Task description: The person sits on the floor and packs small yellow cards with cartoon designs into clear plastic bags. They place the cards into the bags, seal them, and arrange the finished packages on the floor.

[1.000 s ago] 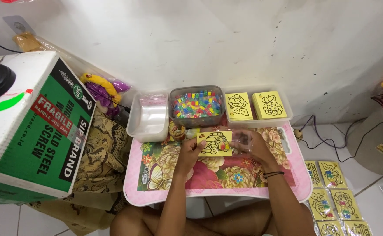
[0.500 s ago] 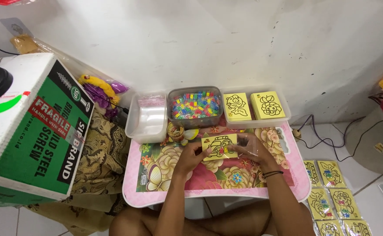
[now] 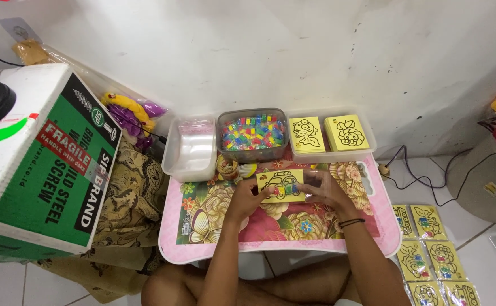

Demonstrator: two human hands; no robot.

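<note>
- The left hand (image 3: 247,195) pinches the left edge of a yellow card (image 3: 281,186) with a car outline; the right hand (image 3: 326,190) grips its right side, with a clear sleeve (image 3: 311,180) there.
- The card sits mid-counter (image 3: 202,232), over the flowered top.
- To do this well, the person should probably keep the card flat and both grips light, so it does not bend.
- At 12 o'clock stands a tub of coloured beads (image 3: 253,133); at 1 o'clock, a tray of cards (image 3: 327,134); at 10 o'clock, a tub of clear bags (image 3: 191,150).
</note>
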